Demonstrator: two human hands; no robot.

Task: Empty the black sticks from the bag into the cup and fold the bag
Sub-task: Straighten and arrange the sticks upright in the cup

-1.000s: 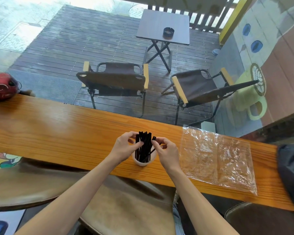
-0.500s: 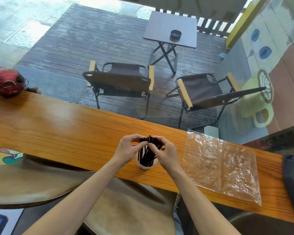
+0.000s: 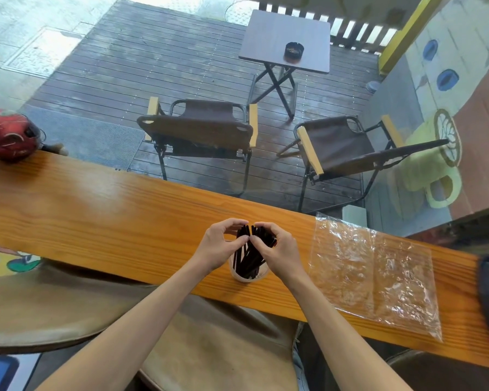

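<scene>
One camera is sitting on the person's head, looking forward and down. It is seeing the wooden table (image 3: 96, 210) up close, and the chairs (image 3: 203, 128) outside farther away.

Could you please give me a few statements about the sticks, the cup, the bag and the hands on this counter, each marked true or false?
1. The black sticks stand in the cup. True.
2. The bag lies folded to the left of the cup. False: it lies flat and unfolded to the right.
3. Both the left hand and the right hand are at the tops of the sticks. True.
4. The bag holds black sticks. False: it looks empty.
5. The cup lies tipped over on the counter. False: it stands upright.
</scene>
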